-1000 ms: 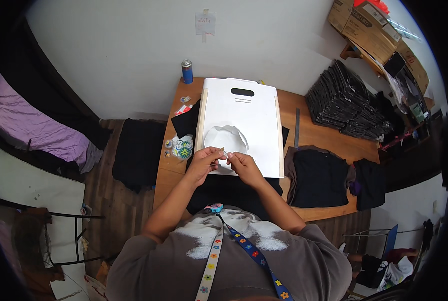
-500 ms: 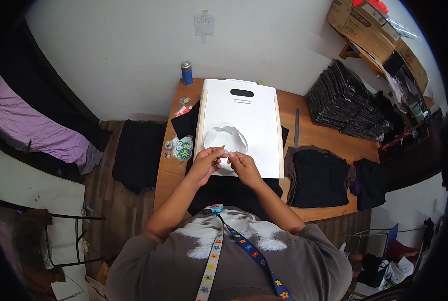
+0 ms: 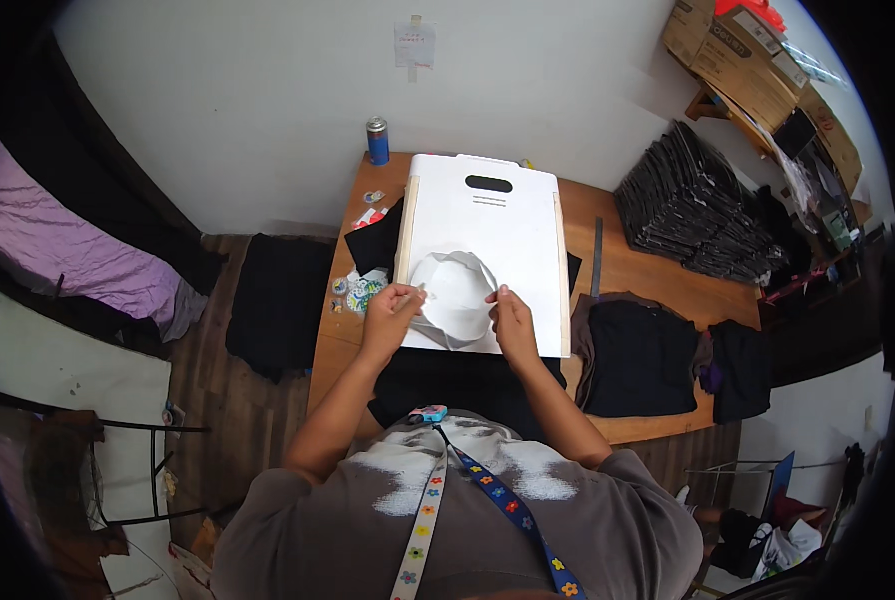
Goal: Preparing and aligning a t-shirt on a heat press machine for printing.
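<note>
A white band (image 3: 475,268), soft and bent into a loop, lies on a white folding board (image 3: 522,215) with an oval handle slot. My left hand (image 3: 389,312) is closed at the loop's left rim, thumb and fingertips pinched together on it. On the opposite side my right hand (image 3: 513,318) pinches the right rim between thumb and forefinger. The loop is spread round between both hands, its near edge close to the board's front edge. Under the board, black cloth (image 3: 447,385) hangs out toward me.
The board covers the middle of a wooden table (image 3: 657,275). Right of it are a metal ruler (image 3: 596,258), folded black garments (image 3: 639,355) and a tall dark stack (image 3: 682,205). To the left are round stickers (image 3: 364,290); a blue can (image 3: 377,143) stands at the back.
My hands have moved apart from the middle of the loop to its two sides. The white band is now spread wider and rounder.
</note>
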The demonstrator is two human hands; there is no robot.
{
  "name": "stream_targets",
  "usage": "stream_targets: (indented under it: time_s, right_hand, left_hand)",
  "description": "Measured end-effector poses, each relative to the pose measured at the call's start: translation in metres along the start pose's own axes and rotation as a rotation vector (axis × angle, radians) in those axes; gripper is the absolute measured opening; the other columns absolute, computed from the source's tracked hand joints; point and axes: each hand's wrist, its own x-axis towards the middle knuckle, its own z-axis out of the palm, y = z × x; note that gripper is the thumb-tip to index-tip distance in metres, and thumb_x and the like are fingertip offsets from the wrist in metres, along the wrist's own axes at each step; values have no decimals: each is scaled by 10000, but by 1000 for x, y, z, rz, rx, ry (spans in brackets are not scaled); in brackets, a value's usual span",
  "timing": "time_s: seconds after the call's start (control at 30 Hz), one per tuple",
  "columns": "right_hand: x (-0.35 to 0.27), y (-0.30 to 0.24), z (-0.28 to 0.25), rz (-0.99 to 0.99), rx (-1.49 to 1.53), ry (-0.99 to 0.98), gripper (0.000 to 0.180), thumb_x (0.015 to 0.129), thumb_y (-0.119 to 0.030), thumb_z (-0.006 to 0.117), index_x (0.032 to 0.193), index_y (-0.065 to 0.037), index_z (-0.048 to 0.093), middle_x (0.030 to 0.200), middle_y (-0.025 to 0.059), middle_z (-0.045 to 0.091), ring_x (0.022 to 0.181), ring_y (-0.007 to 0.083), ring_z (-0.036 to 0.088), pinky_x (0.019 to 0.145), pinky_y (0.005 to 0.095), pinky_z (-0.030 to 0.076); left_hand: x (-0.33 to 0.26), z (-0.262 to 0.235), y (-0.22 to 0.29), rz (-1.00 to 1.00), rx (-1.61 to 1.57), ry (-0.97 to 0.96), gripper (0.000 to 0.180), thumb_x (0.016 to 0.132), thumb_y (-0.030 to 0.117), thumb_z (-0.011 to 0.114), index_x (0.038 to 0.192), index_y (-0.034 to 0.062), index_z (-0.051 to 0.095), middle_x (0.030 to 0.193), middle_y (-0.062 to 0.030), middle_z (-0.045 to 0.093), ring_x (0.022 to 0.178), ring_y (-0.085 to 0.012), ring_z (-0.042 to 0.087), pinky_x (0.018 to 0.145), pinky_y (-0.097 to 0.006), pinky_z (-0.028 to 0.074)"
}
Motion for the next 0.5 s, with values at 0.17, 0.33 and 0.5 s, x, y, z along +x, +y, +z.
stream_targets:
  time_s: [0.17,0.33,0.5]
  right_hand:
    - [-12,1,-6,-76,36,49,407,1128,-366,431,970,-46,628,666,-63,424,589,36,372,540,236,314]
    - [-15,14,-14,27,21,62,423,1126,-428,425,971,-77,603,665,-73,410,561,23,347,503,214,272]
    - [-13,23,-14,-13,-36,50,410,1122,-420,438,970,-81,612,673,-71,426,560,22,352,500,213,284]
  left_hand:
    - [-9,-60,-52,-93,-11,396,195,1012,217,656,965,32,690,798,11,645,712,-60,562,678,-214,435]
    - [-32,-122,-140,-147,310,585,245,974,257,618,908,32,688,752,-46,641,663,-135,583,616,-307,444]
    - [-35,-139,-182,-199,621,556,276,910,280,663,922,11,727,824,-139,738,812,-270,731,734,-382,528]
